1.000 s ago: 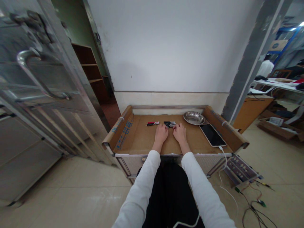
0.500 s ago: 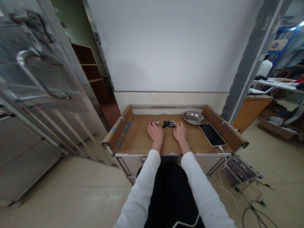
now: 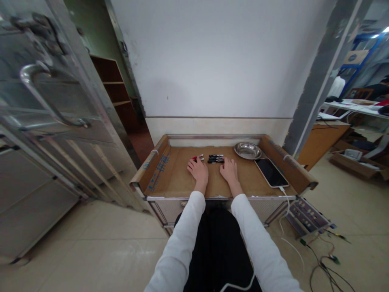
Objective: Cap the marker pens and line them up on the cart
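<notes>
Several black pens [image 3: 215,158] lie side by side in a row at the middle of the cardboard-lined tabletop [image 3: 176,184]. My right hand [image 3: 230,170] rests at their right ends, fingers bent; whether it grips one is too small to tell. To the left, red and white pens [image 3: 199,158] lie slightly tilted at the fingertips of my left hand [image 3: 199,170]. The fingers of that hand partly cover them, and its grip cannot be made out.
A round metal dish [image 3: 247,150] sits at the back right. In front of it lies a phone [image 3: 271,172] with a white cable [image 3: 287,202] running over the front edge. Raised cardboard-covered sides [image 3: 152,164] flank the tabletop.
The red and white pens have turned a little and show more red beside my left fingers. My right hand has shifted slightly left, with its fingers looking a bit more spread.
</notes>
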The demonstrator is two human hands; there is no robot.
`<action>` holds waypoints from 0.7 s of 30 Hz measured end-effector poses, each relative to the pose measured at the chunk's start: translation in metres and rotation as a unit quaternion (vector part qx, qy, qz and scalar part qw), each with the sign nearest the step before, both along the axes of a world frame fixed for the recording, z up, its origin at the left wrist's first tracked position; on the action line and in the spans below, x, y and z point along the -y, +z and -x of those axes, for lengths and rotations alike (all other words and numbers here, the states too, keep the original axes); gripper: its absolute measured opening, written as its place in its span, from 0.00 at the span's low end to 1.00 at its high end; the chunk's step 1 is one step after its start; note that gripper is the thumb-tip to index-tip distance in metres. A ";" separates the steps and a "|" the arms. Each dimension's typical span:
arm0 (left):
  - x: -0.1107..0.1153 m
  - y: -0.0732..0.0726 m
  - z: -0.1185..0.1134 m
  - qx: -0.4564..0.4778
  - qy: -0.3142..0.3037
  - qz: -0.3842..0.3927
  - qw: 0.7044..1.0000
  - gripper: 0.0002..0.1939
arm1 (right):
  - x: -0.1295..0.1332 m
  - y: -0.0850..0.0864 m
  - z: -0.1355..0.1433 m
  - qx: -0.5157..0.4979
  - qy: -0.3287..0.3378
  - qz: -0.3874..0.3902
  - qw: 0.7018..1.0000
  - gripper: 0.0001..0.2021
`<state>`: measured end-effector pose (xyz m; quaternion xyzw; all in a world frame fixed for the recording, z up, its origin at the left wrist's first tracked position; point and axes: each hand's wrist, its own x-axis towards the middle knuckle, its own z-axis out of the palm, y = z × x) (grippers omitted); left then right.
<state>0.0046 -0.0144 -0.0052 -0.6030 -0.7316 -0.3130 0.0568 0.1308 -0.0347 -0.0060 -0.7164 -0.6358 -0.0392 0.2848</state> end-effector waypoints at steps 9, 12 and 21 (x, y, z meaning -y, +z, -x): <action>-0.002 0.000 -0.002 -0.014 0.049 0.018 0.999 0.16 | -0.003 -0.005 -0.003 0.009 -0.007 -0.043 0.999 0.16; -0.004 0.000 -0.002 -0.005 0.063 0.018 0.998 0.15 | -0.005 -0.008 -0.004 0.012 -0.001 -0.058 0.998 0.15; -0.009 0.004 0.001 0.008 -0.215 -0.064 0.975 0.12 | -0.008 -0.008 -0.005 -0.021 0.091 -0.114 0.989 0.26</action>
